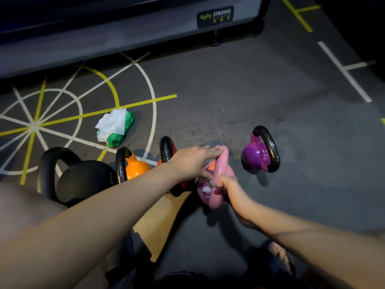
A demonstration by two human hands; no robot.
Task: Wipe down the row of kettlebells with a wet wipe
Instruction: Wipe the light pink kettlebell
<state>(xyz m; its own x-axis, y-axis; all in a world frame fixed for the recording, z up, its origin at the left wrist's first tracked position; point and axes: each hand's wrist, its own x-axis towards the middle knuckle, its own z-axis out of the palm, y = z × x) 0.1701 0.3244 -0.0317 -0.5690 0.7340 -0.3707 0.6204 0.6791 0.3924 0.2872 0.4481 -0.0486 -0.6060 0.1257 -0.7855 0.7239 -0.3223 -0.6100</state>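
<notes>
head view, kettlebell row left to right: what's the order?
black kettlebell → orange kettlebell → red kettlebell → pink kettlebell → purple kettlebell

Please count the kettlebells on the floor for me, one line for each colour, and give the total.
black kettlebell: 1
orange kettlebell: 1
red kettlebell: 1, mostly hidden behind the left arm
pink kettlebell: 1
purple kettlebell: 1
Total: 5

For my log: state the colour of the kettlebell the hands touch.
Pink kettlebell; head view.
</notes>
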